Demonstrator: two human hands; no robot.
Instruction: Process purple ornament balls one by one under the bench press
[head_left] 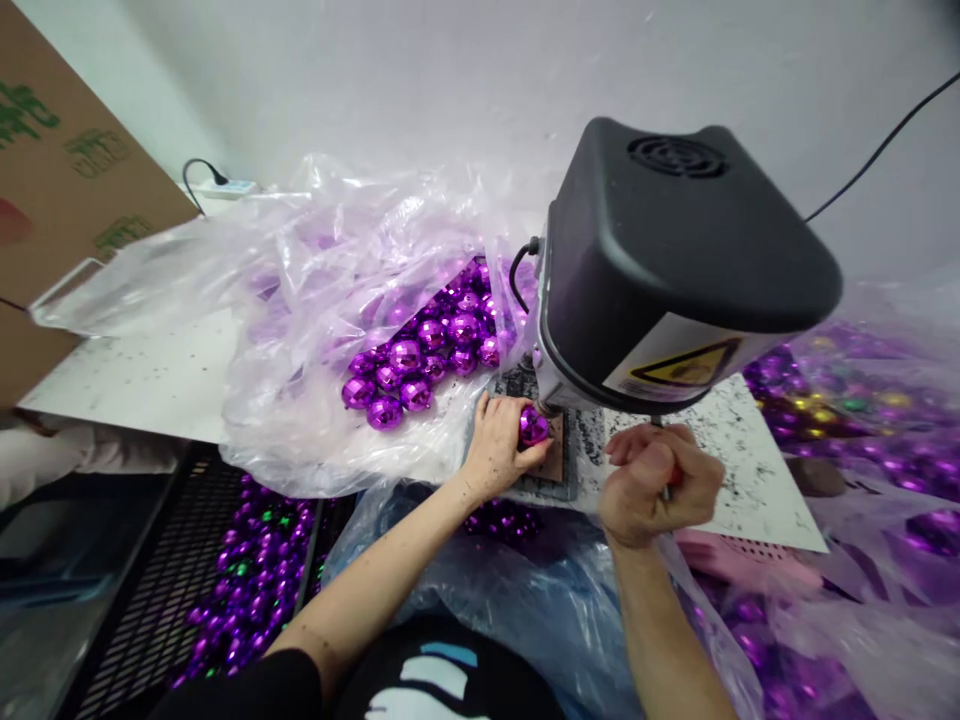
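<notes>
Under the nose of a black machine [675, 260], my left hand [501, 442] holds a shiny purple ball [533, 426] between thumb and fingers. The ball touches or nearly touches the machine's metal tip, above a small brown plate [553, 452]. To the right, my right hand [660, 480] is closed round a lever handle with a red part [673, 477], just below the machine's head. Left of the machine, a pile of purple faceted balls [405, 356] spills from an open clear plastic bag [300, 250].
Black crates at the lower left hold purple and green balls [262, 560]. A cardboard box [82, 170] stands at the far left. At the right are a pink basket [750, 562] and bagged balls [855, 400]. Blue plastic [540, 590] hangs below the table's front edge.
</notes>
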